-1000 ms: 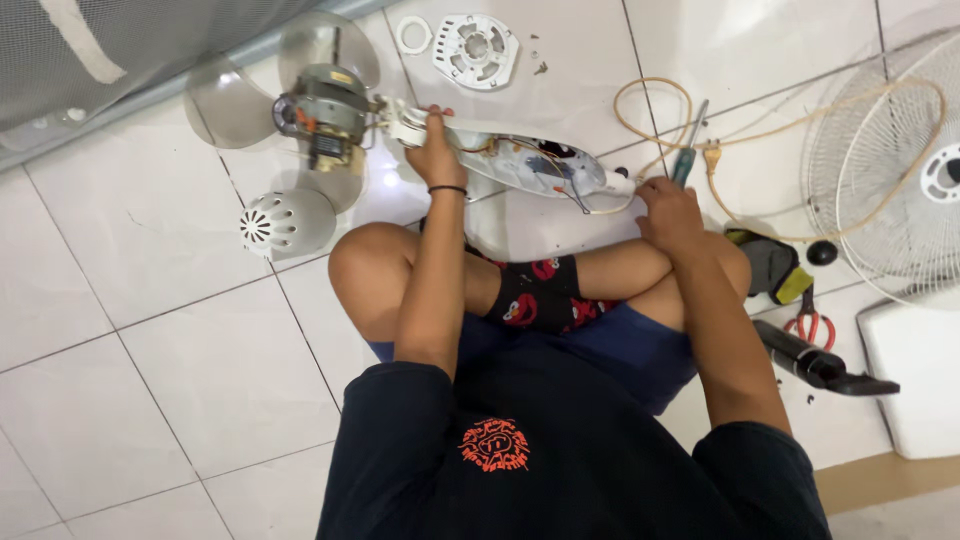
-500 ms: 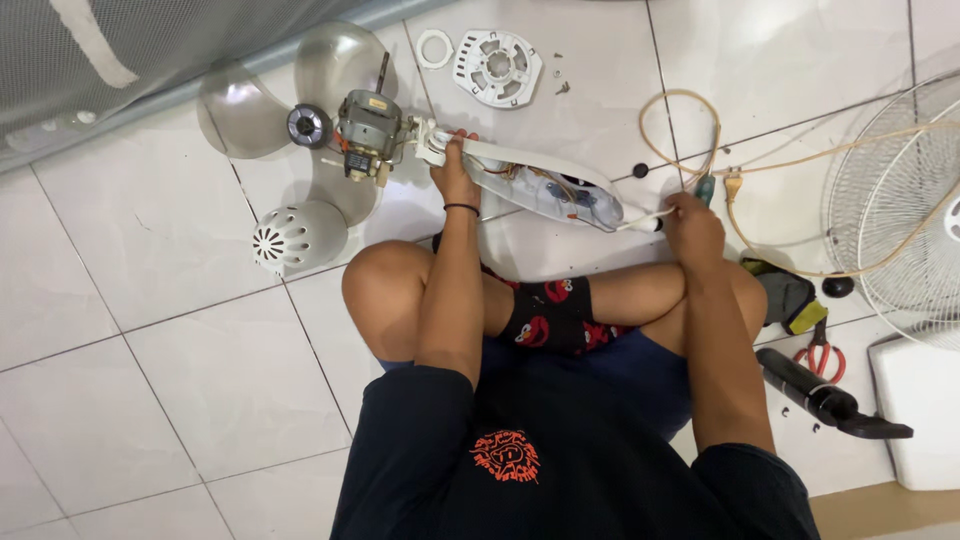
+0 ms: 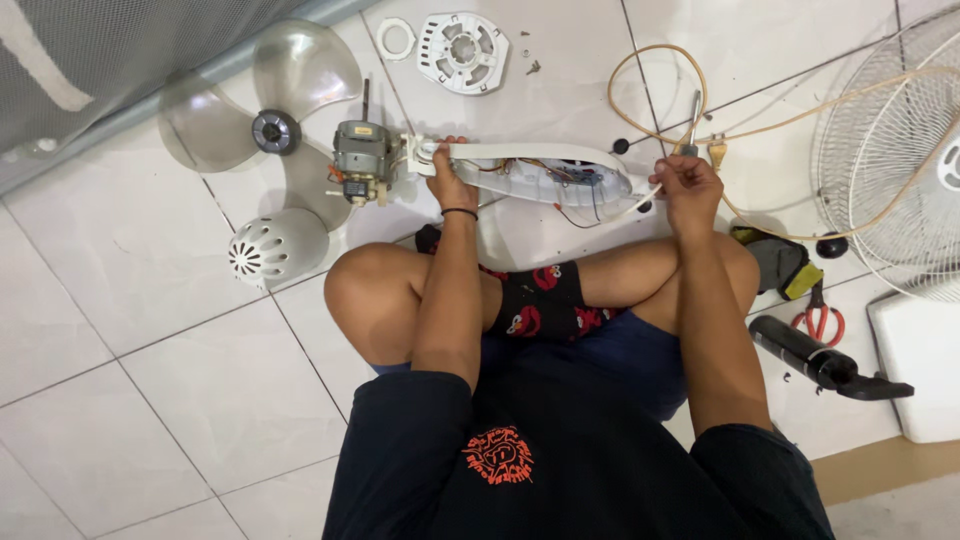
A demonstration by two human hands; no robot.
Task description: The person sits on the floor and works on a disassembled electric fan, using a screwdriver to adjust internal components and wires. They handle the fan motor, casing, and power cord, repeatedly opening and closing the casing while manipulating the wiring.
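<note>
The fan neck (image 3: 540,170), an open white shell with wires inside, lies on the tiles just beyond the crossed legs. The left hand (image 3: 447,180) clamps its end by the motor (image 3: 362,160). The right hand (image 3: 690,190) pinches a screwdriver (image 3: 692,125) at its far end. Blade (image 3: 275,120) beyond the motor; grille (image 3: 890,160) right of the neck.

**Opened fan housing held above the floor tiles**

A long white fan housing (image 3: 520,165) is held level, its open side up, with coloured wiring exposed inside. A grey motor (image 3: 362,160) is attached at its left end. A screwdriver (image 3: 692,125) is gripped upright at its right end.
</note>
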